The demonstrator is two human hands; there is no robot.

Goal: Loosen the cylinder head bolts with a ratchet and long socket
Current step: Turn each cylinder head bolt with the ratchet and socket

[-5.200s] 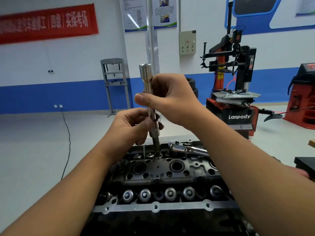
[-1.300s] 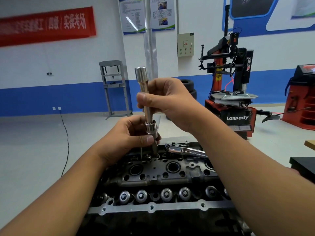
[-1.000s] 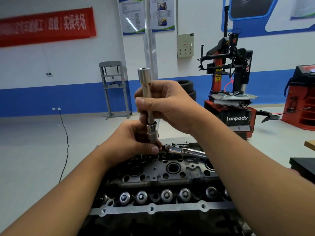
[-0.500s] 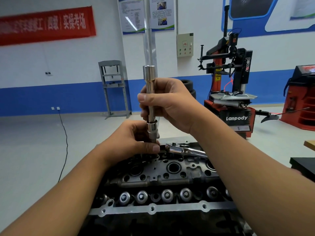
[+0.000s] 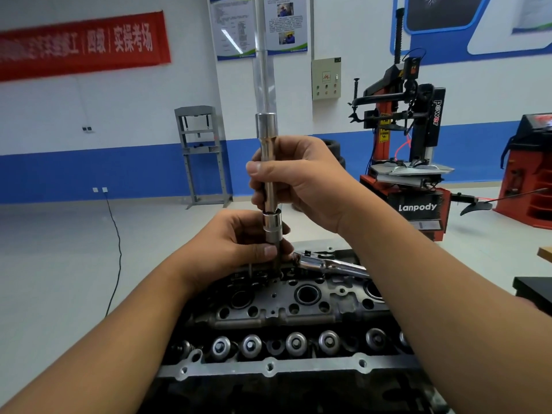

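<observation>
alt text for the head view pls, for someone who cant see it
Two bare hands hold an upright chrome extension bar with long socket over a dark metal cylinder head: right hand above, left hand below. A chrome ratchet lies on the head.

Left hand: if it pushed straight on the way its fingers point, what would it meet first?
The left hand points right, past the socket it pinches. Next in line looks like the ratchet head lying on the cylinder head, though depth is uncertain.
</observation>
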